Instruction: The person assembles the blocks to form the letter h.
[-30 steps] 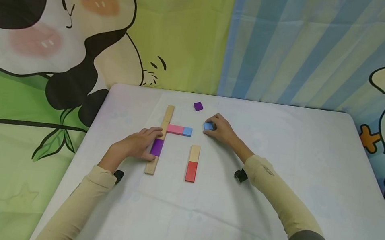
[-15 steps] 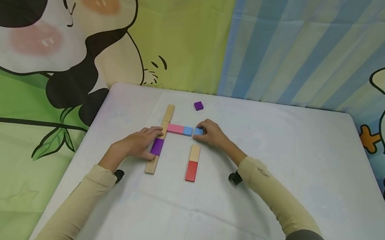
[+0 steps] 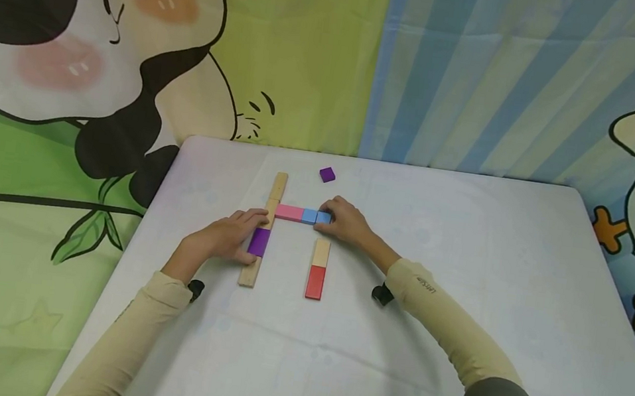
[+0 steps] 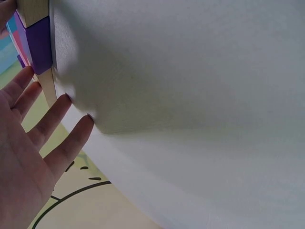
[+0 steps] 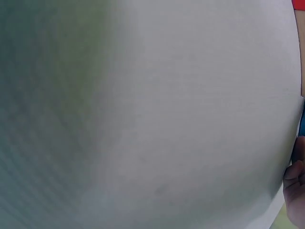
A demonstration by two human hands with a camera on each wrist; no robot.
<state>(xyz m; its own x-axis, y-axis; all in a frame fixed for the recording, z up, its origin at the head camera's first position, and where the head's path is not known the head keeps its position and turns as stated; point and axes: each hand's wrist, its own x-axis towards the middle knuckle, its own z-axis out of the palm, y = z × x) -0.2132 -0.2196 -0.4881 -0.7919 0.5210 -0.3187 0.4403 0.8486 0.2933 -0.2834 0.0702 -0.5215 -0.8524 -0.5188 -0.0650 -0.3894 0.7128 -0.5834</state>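
Observation:
My right hand [image 3: 347,222] pinches a small blue block [image 3: 323,217] between thumb and fingers, at the right end of a short crosswise row. That row has a pink block [image 3: 289,212] and another blue block [image 3: 309,216], and meets a long row of plain wooden blocks [image 3: 278,187] and one purple block [image 3: 259,242]. Along the long row rests my left hand [image 3: 226,237], its fingers spread and fairly straight, with fingertips and thumb at its edge. The left wrist view shows this hand [image 4: 28,148] beside the purple block. Only part of the right hand [image 5: 296,186] enters the right wrist view.
Nearer me on the white tabletop [image 3: 330,374], a red block [image 3: 315,283] lies end to end with a plain wooden block [image 3: 321,252]. A small purple block [image 3: 327,174] sits by itself towards the back. Printed cloth [image 3: 300,55] hangs behind the table.
My right hand has moved left and slightly towards me with the blue block, bringing it against the other blue block. The left hand has stayed in place.

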